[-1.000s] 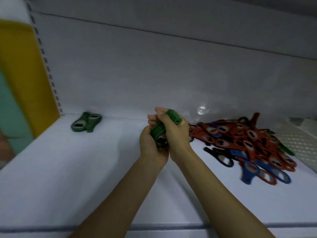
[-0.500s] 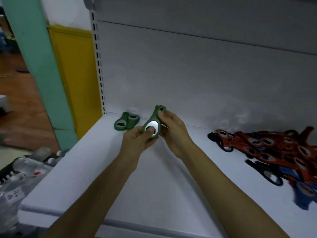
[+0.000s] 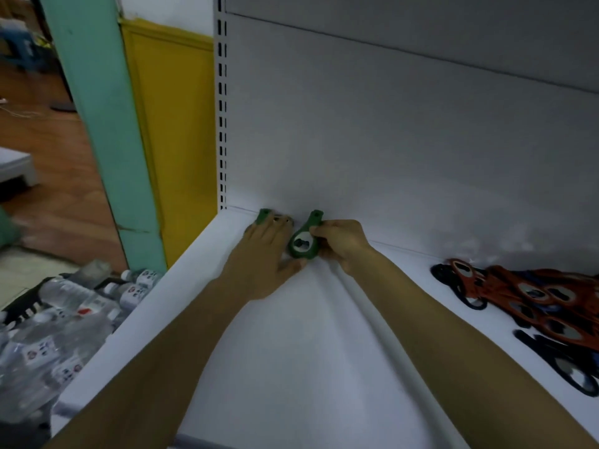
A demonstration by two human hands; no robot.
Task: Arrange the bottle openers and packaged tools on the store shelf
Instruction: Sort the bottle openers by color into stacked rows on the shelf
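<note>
Front edge of the shelf (image 3: 291,367): both forearms reach in over it toward the back-left corner. On the floor below the shelf's left edge are wrapped water bottles (image 3: 74,306); their labels are too small to read.

Right edge, mid-depth: a loose pile (image 3: 534,296) of red, blue and black bottle openers, well apart from the hands. No packaged tools in sight.

Near the back-left corner:
- The left hand (image 3: 262,254) lies flat, fingers straight, over the placed green openers (image 3: 263,216). Only one handle tip and a bit of metal show past the fingertips.
- The right hand (image 3: 343,244) pinches the green opener (image 3: 303,246) by its right side, fingers curled on it.
- That opener sits between the two hands, just right of the placed ones.
- Its long axis runs front to back. The narrow handle end points at the back panel (image 3: 389,140) and leans slightly right; the round metal-lined head faces the front.
- The left thumb is at the head's front rim; I cannot tell if it touches.
- Whether the opener rests on the shelf or is held just off it, I cannot tell.

Judgement: the right hand does the setting down and the left steadies the row. What matters is laying the handle parallel to its neighbours, tight alongside them.

No brand or writing is legible on the openers. The slotted upright (image 3: 222,124) is bare.
</note>
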